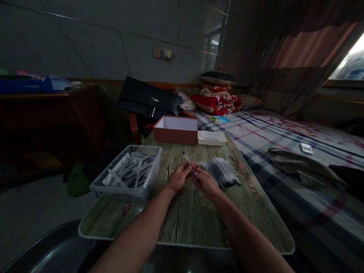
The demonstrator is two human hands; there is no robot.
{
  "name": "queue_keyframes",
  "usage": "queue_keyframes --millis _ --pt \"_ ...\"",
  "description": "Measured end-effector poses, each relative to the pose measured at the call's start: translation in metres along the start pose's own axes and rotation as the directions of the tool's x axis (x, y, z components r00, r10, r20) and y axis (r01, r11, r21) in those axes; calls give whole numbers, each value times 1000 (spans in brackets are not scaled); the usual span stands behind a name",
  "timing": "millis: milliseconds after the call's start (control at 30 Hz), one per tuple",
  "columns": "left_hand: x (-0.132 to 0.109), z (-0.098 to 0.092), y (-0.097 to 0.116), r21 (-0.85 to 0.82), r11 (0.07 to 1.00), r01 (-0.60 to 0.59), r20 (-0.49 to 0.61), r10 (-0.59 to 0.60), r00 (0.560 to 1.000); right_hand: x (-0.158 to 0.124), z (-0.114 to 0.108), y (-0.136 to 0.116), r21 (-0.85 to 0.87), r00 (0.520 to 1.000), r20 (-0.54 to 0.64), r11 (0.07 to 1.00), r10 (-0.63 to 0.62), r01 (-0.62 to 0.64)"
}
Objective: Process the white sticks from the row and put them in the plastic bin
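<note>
Above the middle of the table, my left hand (pixel 179 176) and my right hand (pixel 205 182) meet with fingers closed on one slim pen (pixel 186 156). Its dark tip points up and away from me, and its lower part is hidden by my fingers. To the right of my hands lies a row of similar pens (pixel 224 171), side by side on the wood-patterned table (pixel 182 223). On the left, a clear plastic bin (pixel 155 167) holds a loose heap of clear and dark pen pieces (pixel 132 168); their exact kind is hard to make out.
A brown box (pixel 174 137) and a small white tray (pixel 212 142) with something thin in it stand at the table's far edge. A bed (pixel 256 144) adjoins on the right, with a grey cloth (pixel 301 165) on it. A metal basin (pixel 54 250) sits at lower left.
</note>
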State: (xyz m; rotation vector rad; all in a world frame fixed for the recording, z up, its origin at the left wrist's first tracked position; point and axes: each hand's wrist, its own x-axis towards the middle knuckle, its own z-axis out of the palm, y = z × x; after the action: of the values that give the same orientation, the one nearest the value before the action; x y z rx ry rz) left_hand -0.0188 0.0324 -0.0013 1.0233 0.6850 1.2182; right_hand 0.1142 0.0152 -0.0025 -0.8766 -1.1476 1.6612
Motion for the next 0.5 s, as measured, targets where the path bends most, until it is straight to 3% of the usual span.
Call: queue_keyframes --millis 133,500 --pt "-1 3 1 12 1000 25 -12 -25 1000 -1 -2 -4 -28 999 15 999 34 -34" --pt "-3 3 1 45 999 -12 -42 13 999 0 -4 -2 -203 999 1 978 -42 41"
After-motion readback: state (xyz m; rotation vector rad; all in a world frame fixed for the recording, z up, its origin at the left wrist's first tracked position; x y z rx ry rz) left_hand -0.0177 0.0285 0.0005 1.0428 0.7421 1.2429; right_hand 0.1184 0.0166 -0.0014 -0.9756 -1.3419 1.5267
